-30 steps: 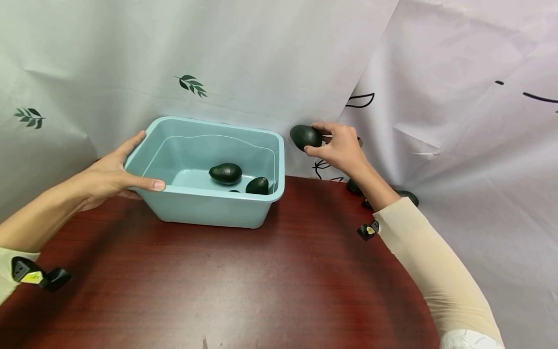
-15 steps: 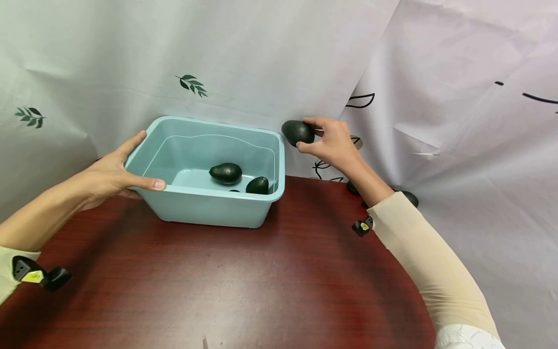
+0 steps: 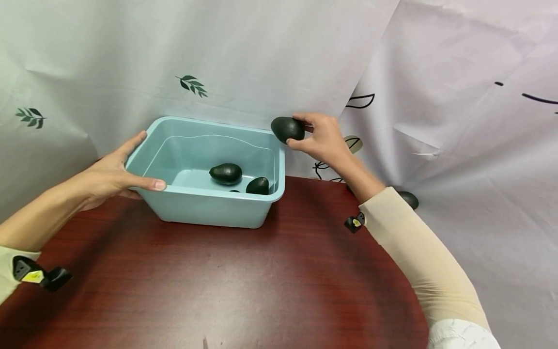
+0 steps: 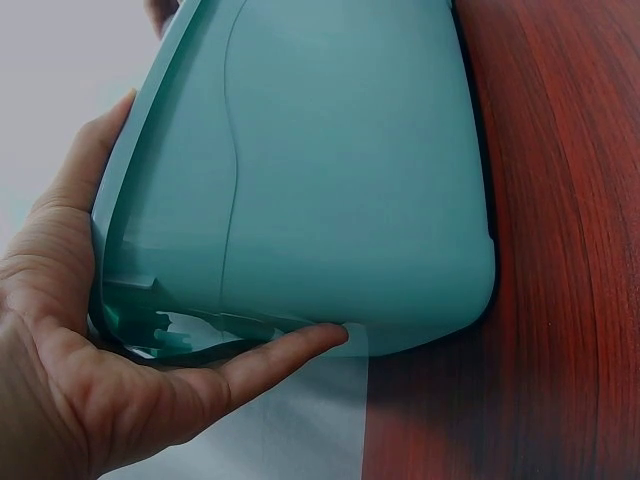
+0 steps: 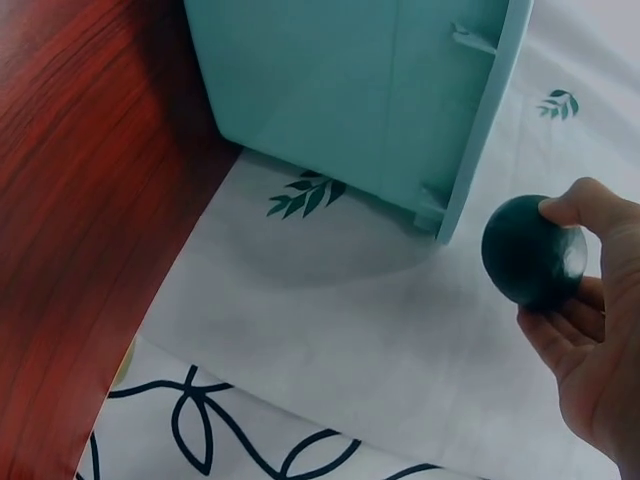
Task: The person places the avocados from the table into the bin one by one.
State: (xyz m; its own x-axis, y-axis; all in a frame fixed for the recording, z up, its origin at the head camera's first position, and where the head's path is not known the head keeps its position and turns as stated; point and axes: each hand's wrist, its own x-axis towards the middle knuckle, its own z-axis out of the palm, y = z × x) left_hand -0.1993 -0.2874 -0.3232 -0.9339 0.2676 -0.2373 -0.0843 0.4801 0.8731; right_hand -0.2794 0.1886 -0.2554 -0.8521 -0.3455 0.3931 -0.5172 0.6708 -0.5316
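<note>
A dark green avocado point(image 3: 287, 130) is pinched between the thumb and fingers of my right hand point(image 3: 320, 138), overlapping the back right corner of a light blue plastic tub point(image 3: 213, 209) in the head view. In the right wrist view this avocado point(image 5: 532, 252) is raised above the tub's rim, a little apart from it. My left hand point(image 3: 106, 177) grips the tub's left end, its thumb lying along the front rim and its index finger at the left rim. Inside the tub lie an avocado point(image 3: 225, 173) near the middle and another avocado point(image 3: 258, 185) at the right, partly hidden by the front wall.
The tub stands on a reddish-brown wooden table point(image 3: 244, 276), close against a white cloth backdrop point(image 3: 253, 58). Beyond the right forearm, at the table's right edge, another avocado point(image 3: 409, 199) shows, partly covered by the sleeve point(image 3: 418, 247).
My right hand has moved left and slightly up with the avocado, from beside the tub to over its back right corner. The left hand and tub have stayed in place.
</note>
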